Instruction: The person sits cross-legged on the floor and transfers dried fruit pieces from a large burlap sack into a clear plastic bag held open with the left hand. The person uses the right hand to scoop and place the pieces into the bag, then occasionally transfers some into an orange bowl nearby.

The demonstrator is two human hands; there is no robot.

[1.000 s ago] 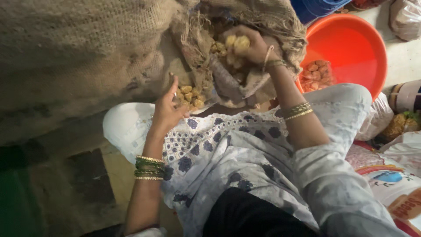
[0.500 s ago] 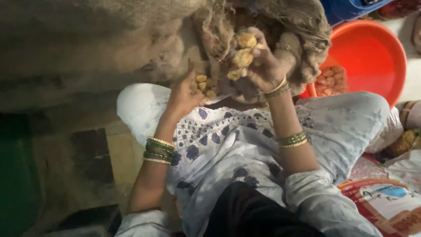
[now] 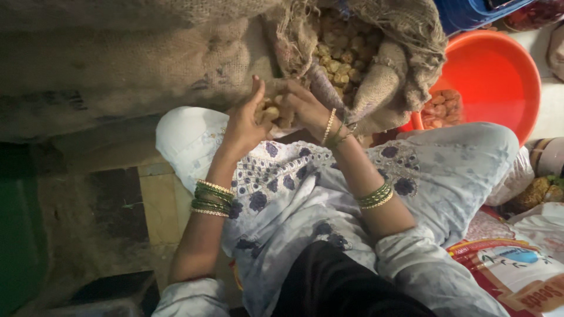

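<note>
A small heap of tan dried pieces (image 3: 271, 111) is cupped betw. both hands, just below the mouth of the open burlap sack (image 3: 376, 64). Left hand (image 3: 245, 124) is curled loosely on the heap's left side; right hand (image 3: 305, 107) closes over it from the right, fingers bent, not clenched. The sack's fill lies up-right, nearer the right hand. An orange basin (image 3: 499, 76) sits at right.

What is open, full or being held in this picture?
Burlap sack: lying on its side, mouth open, tan lumps showing inside.
Tan lumps: cupped between both hands.
Left hand: curled round the lumps.
Right hand: curled round the lumps.
Orange tub: upright, mostly bare, a few orange pieces at its near edge.
</note>
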